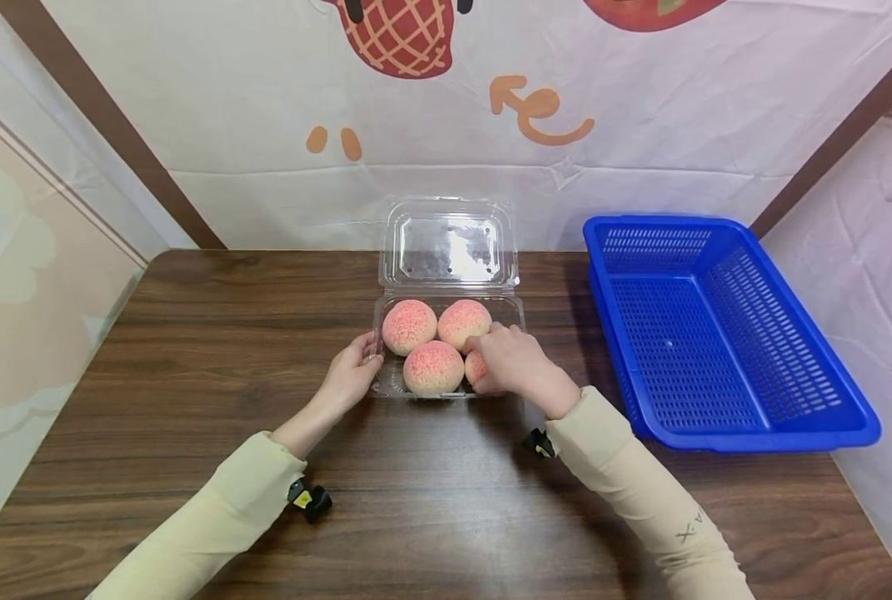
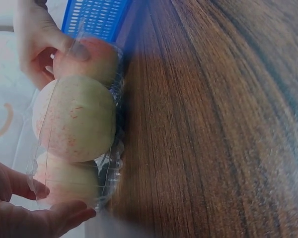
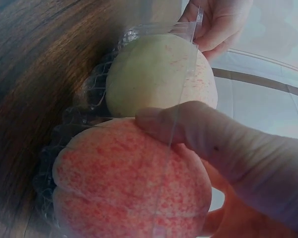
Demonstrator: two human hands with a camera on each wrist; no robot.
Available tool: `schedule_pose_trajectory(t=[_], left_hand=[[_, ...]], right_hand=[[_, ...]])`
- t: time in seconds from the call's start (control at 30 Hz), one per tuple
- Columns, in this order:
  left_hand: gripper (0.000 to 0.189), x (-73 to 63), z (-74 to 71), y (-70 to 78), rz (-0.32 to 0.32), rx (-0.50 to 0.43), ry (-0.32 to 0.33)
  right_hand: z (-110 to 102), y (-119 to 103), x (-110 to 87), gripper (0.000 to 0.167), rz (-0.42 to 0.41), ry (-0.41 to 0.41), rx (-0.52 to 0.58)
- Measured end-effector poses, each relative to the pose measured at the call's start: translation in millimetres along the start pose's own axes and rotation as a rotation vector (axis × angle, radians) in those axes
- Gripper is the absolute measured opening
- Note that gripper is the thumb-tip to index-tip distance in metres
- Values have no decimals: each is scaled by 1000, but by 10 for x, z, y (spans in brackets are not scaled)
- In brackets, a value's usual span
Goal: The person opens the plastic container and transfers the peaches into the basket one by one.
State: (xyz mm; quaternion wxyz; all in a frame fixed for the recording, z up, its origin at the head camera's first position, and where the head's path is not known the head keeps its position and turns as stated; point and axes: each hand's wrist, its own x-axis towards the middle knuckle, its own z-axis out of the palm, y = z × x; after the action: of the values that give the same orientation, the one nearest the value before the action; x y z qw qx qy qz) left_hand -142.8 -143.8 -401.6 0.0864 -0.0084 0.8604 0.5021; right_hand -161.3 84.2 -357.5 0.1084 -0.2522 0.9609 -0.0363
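A clear plastic clamshell box lies on the wooden table with its lid raised at the back. Several pink-and-cream peaches sit inside, among them a back-left peach, a back-right peach and a front-left peach. My right hand grips the front-right peach in the box, thumb on its near side; in the head view the hand covers most of it. At the box's left wall, my left hand holds the edge between thumb and fingers.
To the right of the box stands a blue plastic basket with slotted walls and nothing in it. A white printed cloth hangs behind the table.
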Motion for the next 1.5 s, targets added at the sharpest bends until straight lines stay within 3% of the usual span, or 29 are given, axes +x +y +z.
schedule_pose_trajectory(t=[0.73,1.5], left_hand=[[43,-18,-6,7,1,19,5],[42,-10,-4,-2,9,37,13]], right_hand=[[-37,9,-85,49,-29,115,55],[-148,-28,-127,57,-33,298,86]])
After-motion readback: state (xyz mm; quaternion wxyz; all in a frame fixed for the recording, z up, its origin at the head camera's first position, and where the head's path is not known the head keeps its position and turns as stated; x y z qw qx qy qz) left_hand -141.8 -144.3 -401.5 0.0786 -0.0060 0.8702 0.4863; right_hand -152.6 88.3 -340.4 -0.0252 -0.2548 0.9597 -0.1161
